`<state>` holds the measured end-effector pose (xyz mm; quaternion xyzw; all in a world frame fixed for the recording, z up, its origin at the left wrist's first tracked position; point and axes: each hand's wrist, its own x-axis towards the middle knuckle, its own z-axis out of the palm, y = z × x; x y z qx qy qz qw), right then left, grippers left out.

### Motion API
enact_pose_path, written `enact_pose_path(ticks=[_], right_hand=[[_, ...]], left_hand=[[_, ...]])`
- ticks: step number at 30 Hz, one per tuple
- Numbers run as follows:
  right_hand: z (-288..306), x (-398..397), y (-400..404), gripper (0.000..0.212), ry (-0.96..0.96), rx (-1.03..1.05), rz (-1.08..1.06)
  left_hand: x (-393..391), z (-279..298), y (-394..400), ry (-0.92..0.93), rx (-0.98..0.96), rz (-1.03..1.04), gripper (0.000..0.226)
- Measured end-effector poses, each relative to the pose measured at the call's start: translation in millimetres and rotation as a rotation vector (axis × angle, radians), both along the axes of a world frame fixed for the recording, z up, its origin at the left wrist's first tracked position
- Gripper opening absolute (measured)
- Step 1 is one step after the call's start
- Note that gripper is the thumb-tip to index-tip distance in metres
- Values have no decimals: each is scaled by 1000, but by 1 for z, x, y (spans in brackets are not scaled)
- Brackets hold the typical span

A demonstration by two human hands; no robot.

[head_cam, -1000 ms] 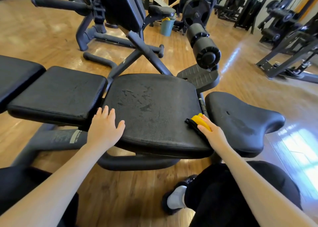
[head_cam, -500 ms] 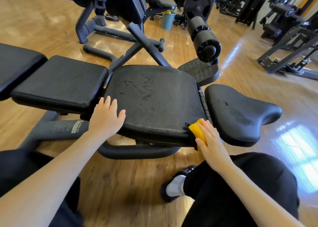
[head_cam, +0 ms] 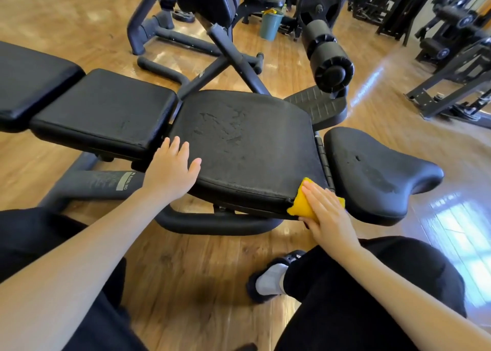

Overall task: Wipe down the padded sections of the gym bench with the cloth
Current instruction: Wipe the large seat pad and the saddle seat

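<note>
A black gym bench runs across the view in several padded sections. Its worn middle pad (head_cam: 247,140) lies in front of me, with a smaller pad (head_cam: 103,106) to its left and a saddle-shaped seat pad (head_cam: 372,170) to its right. My left hand (head_cam: 170,172) rests flat with straight fingers on the middle pad's near left corner. My right hand (head_cam: 325,209) presses a yellow cloth (head_cam: 300,204) with straight fingers against that pad's near right edge, at the gap before the seat pad. Most of the cloth is hidden under the hand.
A foam roller (head_cam: 328,55) on an arm sticks out above a ribbed footplate (head_cam: 316,106) behind the bench. A teal bucket (head_cam: 269,26) stands on the wooden floor farther back. Other gym machines (head_cam: 457,58) stand at the right. My knees and one shoe (head_cam: 271,279) are below.
My right hand has slid the yellow cloth from the top of the middle pad down over its near right edge. The left hand has stayed on the pad's left corner.
</note>
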<state>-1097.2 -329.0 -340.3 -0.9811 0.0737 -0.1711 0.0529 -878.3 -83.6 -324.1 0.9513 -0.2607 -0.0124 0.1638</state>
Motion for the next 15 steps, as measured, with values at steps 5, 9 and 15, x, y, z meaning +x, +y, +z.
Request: enact_pose_path(ticks=[5,9,15], right_hand=[[-5,43,59,48,-109,-126,97],[4,60,76,58,2,-231,221],[-2,8,12,60,71,-84,77]], left_hand=[[-5,-5,0,6,15,18,57],[-7,-12,15,43,-20,50,57],[-11,-6,18,28,-15,37,57]])
